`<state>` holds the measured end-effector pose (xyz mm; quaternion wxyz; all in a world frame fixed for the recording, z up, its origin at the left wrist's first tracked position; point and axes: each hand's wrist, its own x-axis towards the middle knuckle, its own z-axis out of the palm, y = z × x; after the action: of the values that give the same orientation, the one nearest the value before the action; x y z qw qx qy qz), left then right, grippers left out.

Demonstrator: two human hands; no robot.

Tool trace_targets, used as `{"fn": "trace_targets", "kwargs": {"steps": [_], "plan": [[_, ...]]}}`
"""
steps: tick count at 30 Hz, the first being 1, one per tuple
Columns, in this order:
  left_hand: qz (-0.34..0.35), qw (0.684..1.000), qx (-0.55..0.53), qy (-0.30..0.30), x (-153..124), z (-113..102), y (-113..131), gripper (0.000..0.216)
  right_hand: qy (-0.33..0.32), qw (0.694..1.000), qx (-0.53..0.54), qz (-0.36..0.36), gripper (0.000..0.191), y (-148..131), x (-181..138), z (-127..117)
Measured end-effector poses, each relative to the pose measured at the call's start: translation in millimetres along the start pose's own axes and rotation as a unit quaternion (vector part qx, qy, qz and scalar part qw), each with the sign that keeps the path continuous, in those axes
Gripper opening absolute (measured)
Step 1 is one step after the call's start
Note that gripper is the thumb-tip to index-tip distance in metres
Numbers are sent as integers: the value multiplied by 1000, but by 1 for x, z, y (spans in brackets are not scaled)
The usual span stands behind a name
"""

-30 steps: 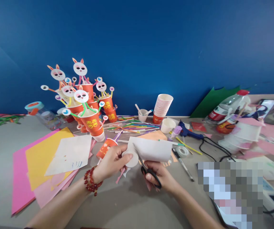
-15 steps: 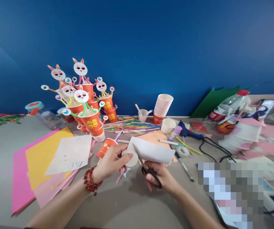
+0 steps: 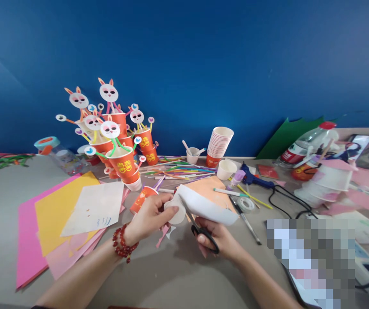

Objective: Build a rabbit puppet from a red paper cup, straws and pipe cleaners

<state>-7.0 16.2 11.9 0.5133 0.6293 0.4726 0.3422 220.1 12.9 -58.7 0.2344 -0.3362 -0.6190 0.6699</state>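
My left hand (image 3: 155, 214) pinches a piece of white paper (image 3: 204, 205) at its rounded end, with the thumb on top. In my right hand (image 3: 215, 238) are black-handled scissors (image 3: 205, 239), fingers through the loops. Their blades lie along the curved edge of the rounded part, where the rest of the sheet bends away to the right. Small pink and white paper scraps (image 3: 165, 235) lie on the table just below. An orange-red paper cup (image 3: 143, 197) tips on its side behind my left hand.
Rabbit-faced paper-cup figures (image 3: 125, 161) stand at the back left. Coloured sheets (image 3: 47, 219) lie to the left. Behind are colourful sticks (image 3: 178, 169) and stacked cups (image 3: 219, 143). A blue glue gun (image 3: 255, 178), tape roll (image 3: 245, 204) and pen (image 3: 249, 225) lie right.
The loose right part of the white paper has swung down and slightly right as the cut runs around the curve. Both hands stay almost in place.
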Motion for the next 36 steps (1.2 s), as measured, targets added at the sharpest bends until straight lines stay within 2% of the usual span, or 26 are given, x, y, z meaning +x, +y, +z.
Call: {"fn": "trace_targets", "kwargs": {"steps": [14, 24, 30, 33, 36], "plan": [[21, 1000, -10, 9, 0, 0, 4, 13, -6, 1000, 1, -12, 63, 1, 0, 0], [5, 998, -62, 22, -1, -1, -2, 20, -3, 1000, 8, -12, 62, 0, 0, 1], [-20, 971, -221, 91, 1, 22, -18, 34, 3, 999, 26, -17, 62, 7, 3, 2], [-24, 968, -231, 96, 1, 33, -23, 33, 5, 999, 37, -18, 62, 9, 5, 3], [-21, 974, -196, 114, 1, 34, -20, 34, -9, 998, 68, -14, 62, 6, 5, 7]]}}
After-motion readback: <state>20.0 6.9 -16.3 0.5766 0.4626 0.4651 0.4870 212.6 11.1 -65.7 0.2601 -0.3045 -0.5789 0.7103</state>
